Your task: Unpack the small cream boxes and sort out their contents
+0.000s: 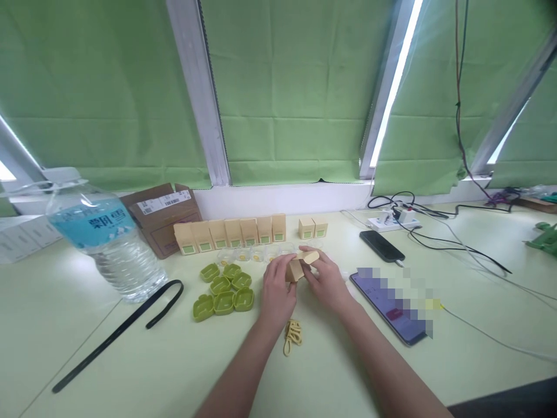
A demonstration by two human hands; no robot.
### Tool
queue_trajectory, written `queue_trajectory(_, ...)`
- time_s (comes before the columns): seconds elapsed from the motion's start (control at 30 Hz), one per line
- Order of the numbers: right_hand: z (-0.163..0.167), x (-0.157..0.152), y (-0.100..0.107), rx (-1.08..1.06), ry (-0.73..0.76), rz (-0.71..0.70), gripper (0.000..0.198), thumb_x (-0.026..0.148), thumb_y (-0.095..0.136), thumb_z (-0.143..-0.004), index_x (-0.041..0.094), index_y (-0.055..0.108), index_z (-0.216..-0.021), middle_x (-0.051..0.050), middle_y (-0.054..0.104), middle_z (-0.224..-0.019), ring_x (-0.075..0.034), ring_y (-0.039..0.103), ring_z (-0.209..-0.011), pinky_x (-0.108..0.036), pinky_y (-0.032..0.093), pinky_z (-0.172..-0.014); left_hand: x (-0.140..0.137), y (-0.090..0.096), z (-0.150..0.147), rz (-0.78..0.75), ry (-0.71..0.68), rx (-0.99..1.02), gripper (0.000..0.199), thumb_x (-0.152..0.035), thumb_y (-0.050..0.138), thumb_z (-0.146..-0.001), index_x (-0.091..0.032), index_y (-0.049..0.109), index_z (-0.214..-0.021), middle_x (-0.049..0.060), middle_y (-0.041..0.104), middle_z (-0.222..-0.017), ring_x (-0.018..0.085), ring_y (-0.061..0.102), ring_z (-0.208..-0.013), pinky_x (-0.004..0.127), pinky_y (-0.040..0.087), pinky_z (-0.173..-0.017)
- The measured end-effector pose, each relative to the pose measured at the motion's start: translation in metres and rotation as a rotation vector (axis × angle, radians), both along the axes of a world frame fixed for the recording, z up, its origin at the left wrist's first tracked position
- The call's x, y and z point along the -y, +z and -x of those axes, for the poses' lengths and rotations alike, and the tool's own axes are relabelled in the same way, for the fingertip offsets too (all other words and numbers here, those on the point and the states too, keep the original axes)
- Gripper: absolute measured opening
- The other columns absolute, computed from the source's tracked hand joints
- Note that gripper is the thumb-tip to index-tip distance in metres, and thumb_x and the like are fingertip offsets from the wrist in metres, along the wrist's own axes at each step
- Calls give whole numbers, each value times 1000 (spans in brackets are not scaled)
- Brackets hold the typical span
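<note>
Between my hands is a small kraft cardboard box (295,270) with a flap raised at its top. My left hand (277,285) wraps its fingers round the box's left side. From the right, my right hand (325,280) holds it near the raised flap. What is inside the box cannot be seen. Just below my hands lies a bundle of yellow cord loops (293,332). Several green square cups (224,302) stand to the left. Behind my hands, partly covered, sit clear plastic containers (243,255) with small yellow marks.
Several kraft boxes (234,233) line the back, with two shorter ones (306,229) beside them. A large water bottle (117,244), a brown carton (167,217) and a black strap (117,337) occupy the left. Two phones (382,247), a power strip (394,223) and cables are at right.
</note>
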State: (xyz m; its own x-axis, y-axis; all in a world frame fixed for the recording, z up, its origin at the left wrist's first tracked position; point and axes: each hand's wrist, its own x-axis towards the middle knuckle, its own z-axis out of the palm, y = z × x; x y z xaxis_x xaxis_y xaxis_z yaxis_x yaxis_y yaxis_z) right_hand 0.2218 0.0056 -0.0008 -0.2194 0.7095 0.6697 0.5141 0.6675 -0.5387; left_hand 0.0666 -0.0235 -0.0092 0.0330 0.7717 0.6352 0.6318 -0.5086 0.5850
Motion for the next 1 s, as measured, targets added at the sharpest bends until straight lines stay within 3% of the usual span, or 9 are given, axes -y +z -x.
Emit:
queue_trajectory(0.47,1,8,13,-142,15,-68,14,25,56,-96,23,70,-97,-9,70,-123,-24,64,-120,-41,52,-101,-1,1,0,88,29,97,57,-7,58,-83,-30,47,-133,5,56,-135,24,51,-130,45,43,-108)
queue_trajectory(0.7,3,13,16,-305,59,0,15,29,58,-95,22,70,-101,-11,68,-128,-25,63,-122,-39,59,-93,-2,0,1,98,37,110,57,-9,58,-82,-29,46,-134,8,57,-134,26,53,-128,46,44,-107)
queue_trajectory(1.0,3,17,20,-484,55,138,16,37,55,-97,23,63,-101,-10,71,-123,-21,70,-104,-33,61,-79,-6,-2,2,99,77,118,55,-17,62,-83,-26,46,-134,10,59,-132,28,56,-124,46,47,-102)
